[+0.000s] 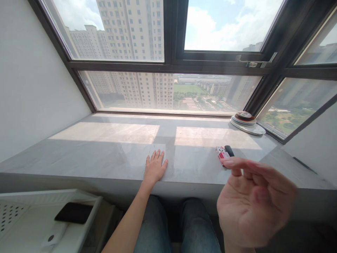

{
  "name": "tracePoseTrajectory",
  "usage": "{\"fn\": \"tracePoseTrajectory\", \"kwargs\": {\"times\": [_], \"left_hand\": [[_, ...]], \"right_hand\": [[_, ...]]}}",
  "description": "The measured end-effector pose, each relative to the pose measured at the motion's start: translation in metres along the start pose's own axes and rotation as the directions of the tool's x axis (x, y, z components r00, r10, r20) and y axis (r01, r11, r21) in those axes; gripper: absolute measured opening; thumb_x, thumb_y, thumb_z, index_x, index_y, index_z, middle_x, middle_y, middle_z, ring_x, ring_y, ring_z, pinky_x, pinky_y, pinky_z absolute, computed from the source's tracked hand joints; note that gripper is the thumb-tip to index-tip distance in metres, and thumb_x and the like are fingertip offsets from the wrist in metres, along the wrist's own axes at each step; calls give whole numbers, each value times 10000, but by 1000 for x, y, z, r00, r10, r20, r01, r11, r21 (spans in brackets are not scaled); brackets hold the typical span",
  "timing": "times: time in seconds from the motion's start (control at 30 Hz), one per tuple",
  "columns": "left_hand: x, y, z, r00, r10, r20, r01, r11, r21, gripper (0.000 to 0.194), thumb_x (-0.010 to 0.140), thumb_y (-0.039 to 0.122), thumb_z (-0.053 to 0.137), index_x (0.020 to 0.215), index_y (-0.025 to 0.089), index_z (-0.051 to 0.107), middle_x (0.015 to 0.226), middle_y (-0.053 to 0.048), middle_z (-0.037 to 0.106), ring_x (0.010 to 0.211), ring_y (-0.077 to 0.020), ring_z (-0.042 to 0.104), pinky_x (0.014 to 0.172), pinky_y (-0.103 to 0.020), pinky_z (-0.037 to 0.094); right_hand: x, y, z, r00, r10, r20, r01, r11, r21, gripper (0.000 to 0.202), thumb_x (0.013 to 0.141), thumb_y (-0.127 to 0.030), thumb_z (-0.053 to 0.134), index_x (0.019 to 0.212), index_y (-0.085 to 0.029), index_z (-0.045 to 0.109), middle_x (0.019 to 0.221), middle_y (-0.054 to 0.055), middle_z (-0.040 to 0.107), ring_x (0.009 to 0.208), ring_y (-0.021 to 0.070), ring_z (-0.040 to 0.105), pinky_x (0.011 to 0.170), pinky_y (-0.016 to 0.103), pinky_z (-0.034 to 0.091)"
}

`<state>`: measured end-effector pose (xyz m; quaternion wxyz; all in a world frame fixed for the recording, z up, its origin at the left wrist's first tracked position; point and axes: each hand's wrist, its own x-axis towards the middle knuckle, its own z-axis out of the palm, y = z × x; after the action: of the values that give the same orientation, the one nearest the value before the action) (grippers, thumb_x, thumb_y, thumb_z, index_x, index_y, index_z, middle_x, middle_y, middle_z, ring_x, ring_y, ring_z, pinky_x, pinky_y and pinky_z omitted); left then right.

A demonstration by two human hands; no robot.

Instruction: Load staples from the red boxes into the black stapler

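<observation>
My left hand (154, 168) lies palm down on the grey marbled window sill (126, 154), fingers spread, with nothing under it that I can make out. Close to the camera, my right hand (255, 203) is raised above the sill's front edge, its palm turned toward me. Its index finger points left while the other fingers are curled in, and no object shows in it. Behind its fingertips sits a small red and white box (222, 153), partly covered by the hand. A small black object (229, 150) rests against the box's right side.
Plates (247, 128) are stacked in the sill's right corner, by the window frame (171, 66). A dark thin strip (304, 165) lies along the right wall. At lower left, a black phone (74, 213) rests on a white perforated basket or rack (89, 211).
</observation>
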<state>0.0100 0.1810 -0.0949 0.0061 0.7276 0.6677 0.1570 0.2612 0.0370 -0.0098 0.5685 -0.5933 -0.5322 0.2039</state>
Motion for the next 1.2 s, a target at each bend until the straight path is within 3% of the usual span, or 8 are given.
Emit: {"fn": "tracePoseTrajectory", "kwargs": {"times": [0.1,0.2,0.27,0.37,0.6,1.2], "left_hand": [[0,-1,0,1000,5,-4,-5,1000,-1,578,1030,538,277,1558,321,370,1666,-4,229,1549,-236,152,1251,-502,116],[0,-1,0,1000,14,-16,-14,1000,-2,575,1029,542,285,1554,323,375,1661,-3,247,1544,-236,169,1249,-499,123],[0,-1,-1,1000,13,-22,-13,1000,-3,573,1027,545,293,1550,327,382,1658,-1,255,1540,-233,179,1249,-495,128],[0,0,-1,1000,4,-24,-4,1000,-3,571,1026,544,296,1547,330,387,1657,3,256,1540,-229,179,1250,-489,125],[0,1,0,999,10,-45,-10,1000,-15,565,1026,531,291,1542,324,393,1654,-6,264,1536,-233,189,1255,-487,91],[1,3,1,999,8,-53,-9,1000,-16,560,1031,517,267,1534,309,400,1652,-18,270,1540,-247,170,1252,-519,81]], "right_hand": [[45,13,34,970,-143,196,170,977,-128,580,1047,-525,341,1562,-261,394,1470,123,517,1354,350,477,1070,588,452],[83,58,63,922,-27,386,216,863,-457,638,1020,-448,390,1571,-126,374,1572,135,401,1480,307,296,1212,479,270],[92,89,75,907,69,416,237,732,-639,644,1017,-450,406,1578,-135,369,1630,119,296,1521,322,176,1234,507,151],[89,111,86,923,83,375,251,609,-753,609,1040,-471,349,1598,-227,338,1673,61,181,1537,316,91,1225,536,59],[85,108,92,932,49,360,266,583,-768,611,1055,-502,268,1609,-250,309,1676,56,166,1537,307,69,1212,538,33],[85,108,93,936,43,349,259,588,-766,597,1052,-494,281,1597,-257,340,1669,51,196,1533,308,88,1212,536,45]]}}
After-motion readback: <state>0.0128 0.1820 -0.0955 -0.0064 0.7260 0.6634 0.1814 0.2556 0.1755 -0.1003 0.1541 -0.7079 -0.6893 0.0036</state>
